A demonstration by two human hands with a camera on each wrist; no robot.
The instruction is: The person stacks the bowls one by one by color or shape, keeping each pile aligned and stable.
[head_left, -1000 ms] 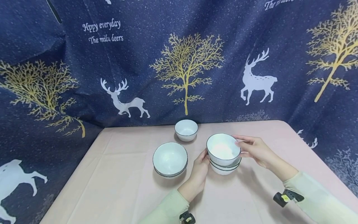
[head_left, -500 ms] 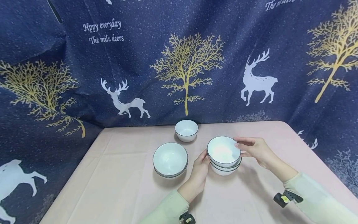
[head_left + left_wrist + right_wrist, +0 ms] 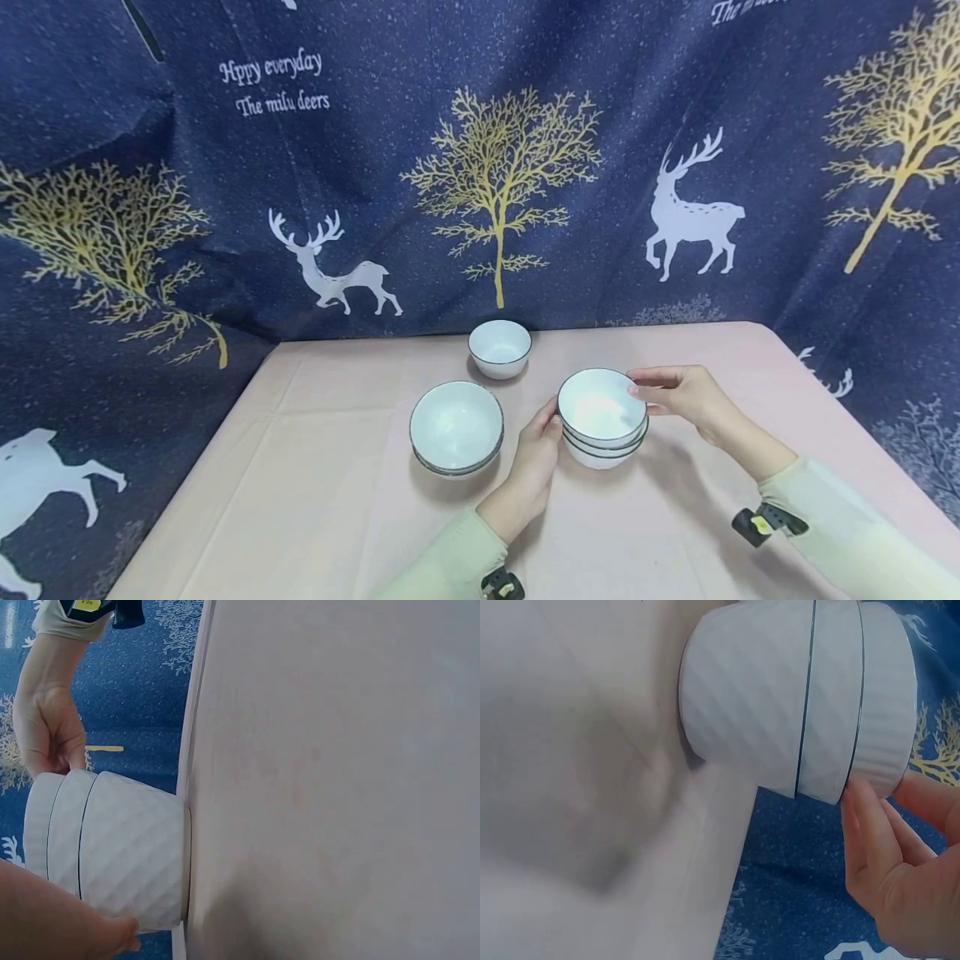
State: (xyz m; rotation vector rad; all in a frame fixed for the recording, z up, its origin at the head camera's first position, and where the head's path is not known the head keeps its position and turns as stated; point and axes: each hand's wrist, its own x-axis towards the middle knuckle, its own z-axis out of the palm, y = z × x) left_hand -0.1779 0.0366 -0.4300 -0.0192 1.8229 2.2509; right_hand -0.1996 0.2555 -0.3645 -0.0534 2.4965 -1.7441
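A white dark-rimmed bowl (image 3: pixel 600 404) sits nested at the top of a stack, over two more bowls (image 3: pixel 597 459) in the head view. My right hand (image 3: pixel 693 400) pinches this top bowl at its right rim, thumb inside and fingers outside, as the right wrist view confirms. Around the left side of the stack curve the fingers and thumb of my left hand (image 3: pixel 531 462), steadying the lower bowls. In the left wrist view the lowest bowl (image 3: pixel 131 851) shows a diamond-patterned side, and the top one has fine ribs.
Left of my left hand stands another nested pair of bowls (image 3: pixel 456 427). A smaller single bowl (image 3: pixel 499 348) is at the table's back edge. The pink-covered table (image 3: pixel 315 492) ends against a dark blue curtain (image 3: pixel 450 250) printed with deer and trees.
My right hand has lowered the top bowl a little, so it now sits deeper in the stack. The left hand has stayed in place.
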